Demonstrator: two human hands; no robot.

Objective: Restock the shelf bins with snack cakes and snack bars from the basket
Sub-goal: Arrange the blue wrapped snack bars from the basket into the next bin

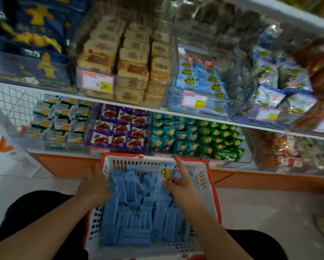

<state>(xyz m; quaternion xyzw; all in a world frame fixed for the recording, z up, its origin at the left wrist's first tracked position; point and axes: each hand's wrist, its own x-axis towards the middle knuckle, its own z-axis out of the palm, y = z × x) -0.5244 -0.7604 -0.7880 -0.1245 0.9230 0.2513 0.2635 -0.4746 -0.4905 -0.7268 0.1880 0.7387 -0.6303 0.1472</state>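
Where the head view looks down past both forearms: white basket [204,177] with red rim, set on the floor between the knees, just in front of the lowest shelf. Packed nearly full with blue snack packs [138,212], mostly standing on edge in rows.

Left hand [95,184] at the basket's left wall, fingers reaching down in among the packs at that side; fingertips hidden behind the wall and packs, so cannot tell whether gripping anything. Right hand [182,182] over the far right part of the load, index finger stretched toward the far rim, thumb and remaining fingers curled round one raised pack [166,171] showing a yellow cartoon figure on its face. That pack lifted a little above the rest, tilted, far end near the basket's far wall.

Shelving straight ahead. Lower shelf, left to right: green-and-white packs [59,121], purple cake packs [120,128], teal packs [168,136], green packs [221,137], then blurred red-orange bags [270,147]. Upper shelf: dark blue bags [35,44] far left, clear bin of tan snack cakes [131,59] with price tag [98,84] reading 8.00, then clear bin [178,105] of light blue packs [200,77] bearing the same yellow figure, further blue-white packs [281,87] to the right, heavily blurred. Pale floor tiles [260,209] right of the basket.
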